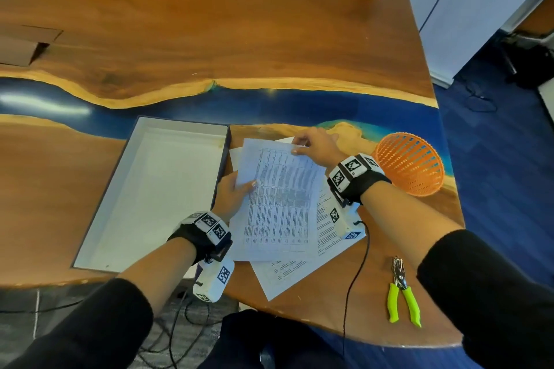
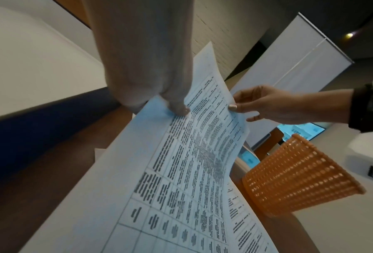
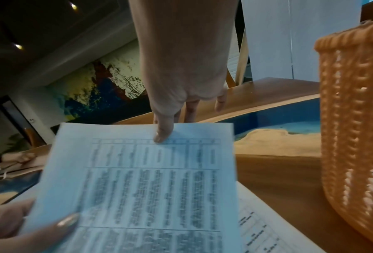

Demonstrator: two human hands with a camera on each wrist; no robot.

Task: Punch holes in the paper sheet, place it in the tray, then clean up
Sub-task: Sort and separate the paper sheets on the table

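Observation:
A printed paper sheet (image 1: pixel 275 201) with a table on it is held above the desk by both hands. My left hand (image 1: pixel 232 192) pinches its left edge, thumb on top; the same sheet (image 2: pixel 181 171) fills the left wrist view. My right hand (image 1: pixel 314 145) pinches the far top edge, and its thumb presses on the sheet (image 3: pixel 150 179) in the right wrist view. An open white tray (image 1: pixel 156 186) lies just left of the sheet. A hole punch with green handles (image 1: pixel 403 293) lies on the desk at the near right, untouched.
More printed sheets (image 1: pixel 299 266) lie on the desk under the held one. An orange mesh basket (image 1: pixel 410 163) stands upside down to the right of my right wrist. Cables hang off the near edge. The wooden table (image 1: pixel 209 39) stretches far behind.

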